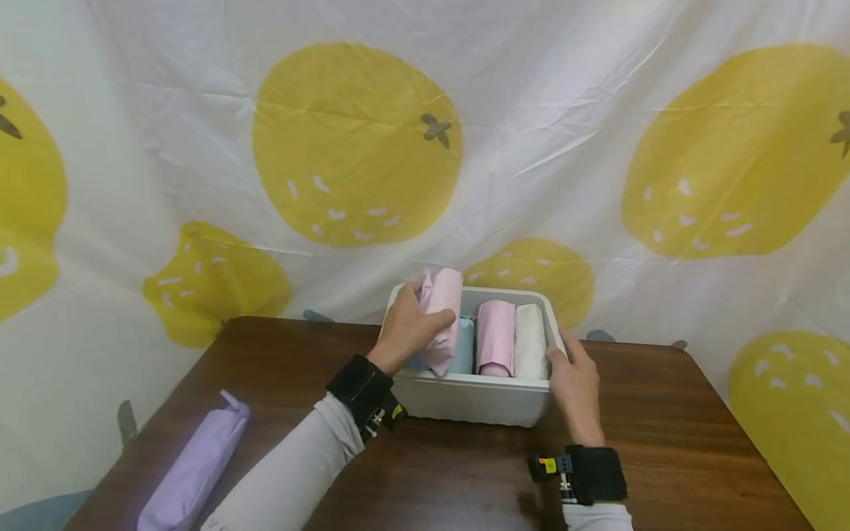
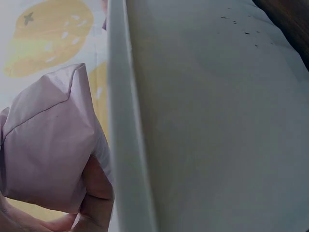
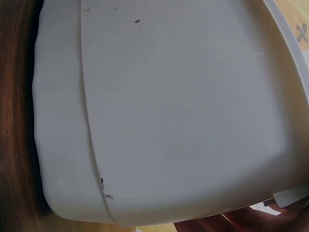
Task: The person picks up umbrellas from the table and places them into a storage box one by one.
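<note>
My left hand (image 1: 409, 324) grips a pale pink fabric pouch (image 1: 444, 313), held tilted over the left part of a white plastic bin (image 1: 473, 400). In the left wrist view the pink pouch (image 2: 50, 140) shows a seam and a folded corner, with fingers (image 2: 98, 186) against its side. My right hand (image 1: 576, 380) holds the bin's right end, thumb at the rim. Inside the bin stand a light blue pouch (image 1: 464, 346), a rolled pink pouch (image 1: 496, 335) and a white pouch (image 1: 530, 343). Something bluish at the far left of the bin is mostly hidden behind the left hand.
A lilac pouch (image 1: 194, 468) with a small loop lies on the left of the dark wooden table (image 1: 664, 420). Behind the table hangs a white curtain (image 1: 531, 147) with yellow fruit prints. The bin's outer wall (image 3: 178, 111) fills most of the right wrist view.
</note>
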The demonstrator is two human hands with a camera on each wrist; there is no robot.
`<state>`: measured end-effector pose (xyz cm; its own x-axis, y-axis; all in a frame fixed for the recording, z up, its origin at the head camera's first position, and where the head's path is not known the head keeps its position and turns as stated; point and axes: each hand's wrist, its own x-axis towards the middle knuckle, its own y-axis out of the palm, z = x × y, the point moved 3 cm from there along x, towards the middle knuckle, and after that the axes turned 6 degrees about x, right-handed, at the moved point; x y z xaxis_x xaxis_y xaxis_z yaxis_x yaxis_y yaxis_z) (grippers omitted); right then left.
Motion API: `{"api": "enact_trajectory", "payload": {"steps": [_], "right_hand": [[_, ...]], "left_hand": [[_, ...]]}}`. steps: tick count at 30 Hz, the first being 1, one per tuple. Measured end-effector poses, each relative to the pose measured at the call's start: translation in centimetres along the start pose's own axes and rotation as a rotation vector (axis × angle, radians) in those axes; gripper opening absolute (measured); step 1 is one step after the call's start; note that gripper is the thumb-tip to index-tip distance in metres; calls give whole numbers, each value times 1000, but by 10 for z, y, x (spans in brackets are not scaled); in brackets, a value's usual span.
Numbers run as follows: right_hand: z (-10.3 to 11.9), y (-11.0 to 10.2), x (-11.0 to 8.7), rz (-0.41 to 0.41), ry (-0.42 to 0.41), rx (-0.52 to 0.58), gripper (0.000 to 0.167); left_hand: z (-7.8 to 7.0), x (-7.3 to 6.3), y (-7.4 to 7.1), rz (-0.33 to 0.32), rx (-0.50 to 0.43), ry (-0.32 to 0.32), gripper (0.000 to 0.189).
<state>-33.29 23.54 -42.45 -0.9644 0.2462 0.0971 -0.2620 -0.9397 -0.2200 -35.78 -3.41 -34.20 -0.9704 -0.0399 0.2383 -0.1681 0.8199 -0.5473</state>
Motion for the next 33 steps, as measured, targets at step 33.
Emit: {"api": "enact_trajectory", "payload": {"steps": [33], "right_hand": [[-5,-2,3,4,-15,-5,55]], "left_hand": [[10,3,38,36,29,-23,82]]}}
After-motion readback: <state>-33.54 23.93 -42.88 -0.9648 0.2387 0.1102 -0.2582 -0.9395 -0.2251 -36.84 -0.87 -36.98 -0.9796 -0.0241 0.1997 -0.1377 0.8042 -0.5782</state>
